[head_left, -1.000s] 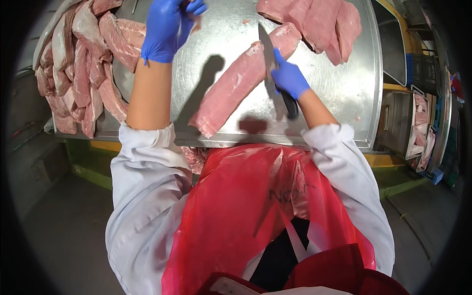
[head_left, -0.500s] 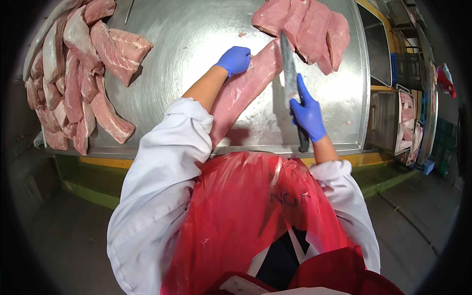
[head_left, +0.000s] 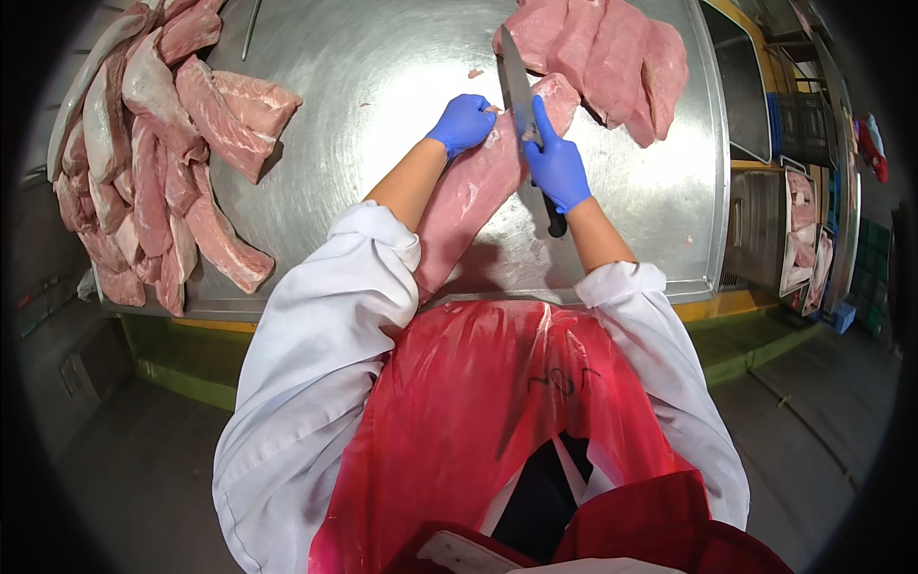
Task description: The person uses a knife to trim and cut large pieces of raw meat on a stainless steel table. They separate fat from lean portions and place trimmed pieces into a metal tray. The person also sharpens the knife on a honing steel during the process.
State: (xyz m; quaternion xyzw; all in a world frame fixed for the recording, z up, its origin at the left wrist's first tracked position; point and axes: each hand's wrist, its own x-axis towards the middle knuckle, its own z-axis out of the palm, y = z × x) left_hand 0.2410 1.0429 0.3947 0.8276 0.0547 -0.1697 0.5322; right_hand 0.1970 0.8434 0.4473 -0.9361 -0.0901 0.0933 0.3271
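Observation:
A long pink piece of pork loin [head_left: 464,196] lies diagonally on the steel table [head_left: 325,191] in front of me. My blue-gloved left hand [head_left: 459,125] is closed with its fingertips gripping the loin's upper left edge. My blue-gloved right hand [head_left: 559,172] holds a long knife [head_left: 514,77] by its black handle, index finger stretched along the blade, which points away from me across the loin's upper end. Beyond that end, several trimmed pink pieces [head_left: 612,67] are grouped at the back right.
A large pile of pale, fattier meat strips [head_left: 153,182] covers the table's left side, beside a thin metal rod [head_left: 251,29]. To the right stand stainless containers, one holding meat [head_left: 801,230], and dark crates [head_left: 798,124]. The near rim [head_left: 478,301] runs along my red apron.
My left hand came down from the upper left onto the loin and has stayed there. My right hand and knife dropped nearer me, then moved back up and slightly left.

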